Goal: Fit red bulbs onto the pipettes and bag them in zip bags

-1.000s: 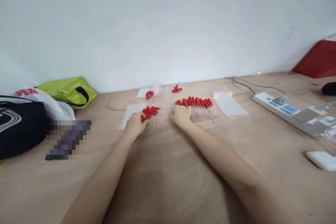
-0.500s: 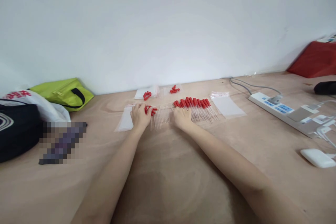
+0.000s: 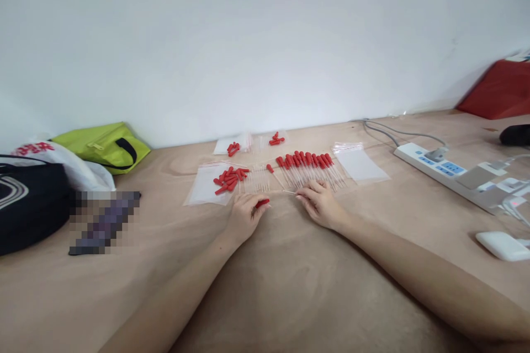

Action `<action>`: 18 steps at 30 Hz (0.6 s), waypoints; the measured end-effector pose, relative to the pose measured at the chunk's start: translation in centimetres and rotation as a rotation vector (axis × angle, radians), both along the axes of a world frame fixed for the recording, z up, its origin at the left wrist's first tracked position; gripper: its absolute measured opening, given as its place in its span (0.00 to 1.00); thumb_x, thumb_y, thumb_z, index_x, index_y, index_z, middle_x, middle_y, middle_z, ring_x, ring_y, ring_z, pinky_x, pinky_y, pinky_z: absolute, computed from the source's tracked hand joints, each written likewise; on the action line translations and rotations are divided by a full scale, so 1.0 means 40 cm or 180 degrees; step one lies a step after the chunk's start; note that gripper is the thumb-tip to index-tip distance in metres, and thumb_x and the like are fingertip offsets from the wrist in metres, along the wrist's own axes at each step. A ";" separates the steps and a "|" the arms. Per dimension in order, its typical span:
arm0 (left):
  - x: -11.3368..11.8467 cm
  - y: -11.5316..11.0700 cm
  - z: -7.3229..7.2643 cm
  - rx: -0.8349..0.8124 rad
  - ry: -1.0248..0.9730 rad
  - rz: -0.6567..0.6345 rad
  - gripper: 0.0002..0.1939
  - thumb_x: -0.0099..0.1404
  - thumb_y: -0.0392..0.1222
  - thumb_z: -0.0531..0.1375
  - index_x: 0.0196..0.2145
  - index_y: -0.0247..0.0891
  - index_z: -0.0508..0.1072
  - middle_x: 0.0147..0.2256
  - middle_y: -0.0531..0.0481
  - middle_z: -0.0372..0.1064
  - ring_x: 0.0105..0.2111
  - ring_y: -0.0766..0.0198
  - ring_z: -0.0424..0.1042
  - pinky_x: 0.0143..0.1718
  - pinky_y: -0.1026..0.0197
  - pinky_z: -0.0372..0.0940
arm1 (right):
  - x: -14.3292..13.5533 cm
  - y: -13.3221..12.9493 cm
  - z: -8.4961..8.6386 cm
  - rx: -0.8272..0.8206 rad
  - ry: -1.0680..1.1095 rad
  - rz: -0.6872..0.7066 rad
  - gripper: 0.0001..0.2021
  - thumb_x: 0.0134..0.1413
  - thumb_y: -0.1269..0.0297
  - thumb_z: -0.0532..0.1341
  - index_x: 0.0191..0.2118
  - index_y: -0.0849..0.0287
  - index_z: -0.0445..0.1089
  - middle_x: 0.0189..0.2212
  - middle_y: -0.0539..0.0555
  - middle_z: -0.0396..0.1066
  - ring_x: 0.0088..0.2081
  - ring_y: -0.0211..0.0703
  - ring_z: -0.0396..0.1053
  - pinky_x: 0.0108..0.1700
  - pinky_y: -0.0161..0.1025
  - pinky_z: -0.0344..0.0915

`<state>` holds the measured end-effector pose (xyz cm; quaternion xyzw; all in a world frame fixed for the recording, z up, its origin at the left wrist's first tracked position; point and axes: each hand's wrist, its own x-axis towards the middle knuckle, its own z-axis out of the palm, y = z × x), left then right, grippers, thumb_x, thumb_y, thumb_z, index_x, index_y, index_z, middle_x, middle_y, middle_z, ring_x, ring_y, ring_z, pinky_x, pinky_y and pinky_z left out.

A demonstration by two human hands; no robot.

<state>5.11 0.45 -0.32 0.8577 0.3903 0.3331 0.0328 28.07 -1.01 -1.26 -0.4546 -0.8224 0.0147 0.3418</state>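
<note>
My left hand is closed on a red rubber dropper bulb, low over the table. Facing it, my right hand pinches a thin clear dropper tube whose free end points left, apart from the bulb. Behind the left hand, a pile of loose red bulbs lies on a clear zip bag. Bare clear tubes lie side by side just right of that pile. Beyond my right hand is a row of droppers with red bulbs; one single dropper lies left of it.
Two small groups of red bulbs rest on bags near the wall. A flat zip bag lies right of the row. Farther right are a power strip and a white case. A green bag and a black bag stand left.
Both hands have drawn back toward me from the pile and the tubes. My left hand now carries a red bulb and my right a tube. A single dropper shows left of the row.
</note>
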 end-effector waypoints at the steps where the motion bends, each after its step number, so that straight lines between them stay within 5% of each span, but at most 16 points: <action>1: 0.002 0.000 0.002 -0.0001 -0.0002 -0.0043 0.09 0.62 0.45 0.54 0.34 0.39 0.69 0.31 0.50 0.72 0.33 0.62 0.70 0.37 0.57 0.62 | -0.001 -0.002 -0.002 0.0022 0.0028 0.0025 0.10 0.57 0.67 0.50 0.36 0.60 0.67 0.33 0.54 0.68 0.35 0.38 0.64 0.42 0.40 0.51; 18: 0.001 0.007 0.006 0.0108 0.0021 -0.0484 0.10 0.65 0.42 0.51 0.32 0.38 0.69 0.30 0.53 0.73 0.30 0.67 0.70 0.40 0.59 0.57 | -0.036 0.000 -0.003 0.0044 -0.0187 0.0503 0.12 0.59 0.67 0.49 0.38 0.59 0.70 0.32 0.53 0.69 0.33 0.37 0.64 0.43 0.42 0.47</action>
